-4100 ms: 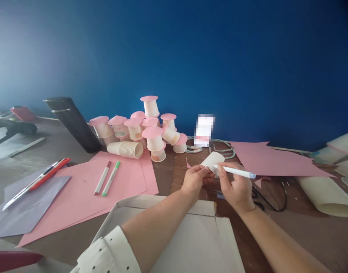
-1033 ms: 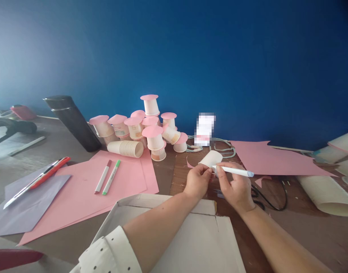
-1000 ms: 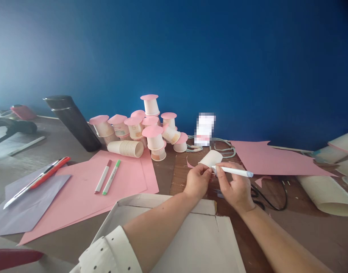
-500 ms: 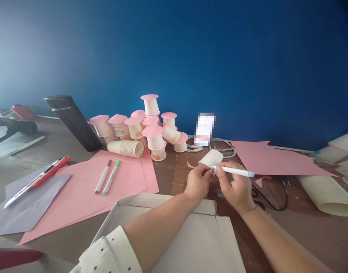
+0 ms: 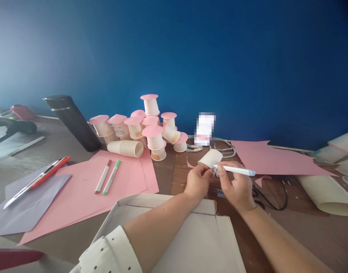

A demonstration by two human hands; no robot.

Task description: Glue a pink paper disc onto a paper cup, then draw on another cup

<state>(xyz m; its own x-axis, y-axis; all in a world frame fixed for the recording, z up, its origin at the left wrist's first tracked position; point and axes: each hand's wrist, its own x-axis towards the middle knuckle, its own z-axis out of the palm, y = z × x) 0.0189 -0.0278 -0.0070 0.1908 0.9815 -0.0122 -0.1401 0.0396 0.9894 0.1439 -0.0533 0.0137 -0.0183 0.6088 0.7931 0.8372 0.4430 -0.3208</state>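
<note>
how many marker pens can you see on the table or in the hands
3. A red-capped marker and a green-capped marker lie side by side on the pink paper; a white pen is in the right hand. Others may be hidden.

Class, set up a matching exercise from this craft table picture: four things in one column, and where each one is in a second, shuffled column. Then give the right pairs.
Things
1. paper cup
2. white pen
3. green marker
4. red cutter

Places
A. lying on the big pink sheet
B. in the left hand
C. lying on the grey sheet
D. in the right hand

Pairs: 1-B, 2-D, 3-A, 4-C
</note>
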